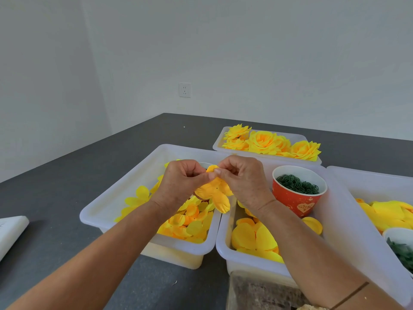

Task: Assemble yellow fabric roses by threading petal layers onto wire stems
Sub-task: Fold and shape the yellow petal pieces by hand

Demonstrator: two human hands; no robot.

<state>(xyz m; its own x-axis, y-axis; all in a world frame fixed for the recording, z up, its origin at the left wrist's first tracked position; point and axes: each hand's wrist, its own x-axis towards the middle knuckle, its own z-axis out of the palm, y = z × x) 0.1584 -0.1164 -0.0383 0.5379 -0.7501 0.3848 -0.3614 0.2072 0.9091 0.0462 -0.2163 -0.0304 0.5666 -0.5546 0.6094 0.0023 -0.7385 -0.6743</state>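
Both hands meet above the left white bin [107,211]. My left hand [181,182] and my right hand [243,180] pinch the top edge of a yellow-orange petal layer [214,193], which hangs down between them with a small hole near its middle. No wire stem shows. The bin below holds several loose small yellow petal layers [190,224]. Larger yellow petals [252,240] lie in the middle bin [241,256].
A red paper cup [297,198] of dark green rings stands in the middle bin. Finished yellow roses [268,143] fill a far bin. A right bin [348,198] holds more yellow petals and a white cup of green parts [402,251]. A white object [11,231] lies on the grey table at left.
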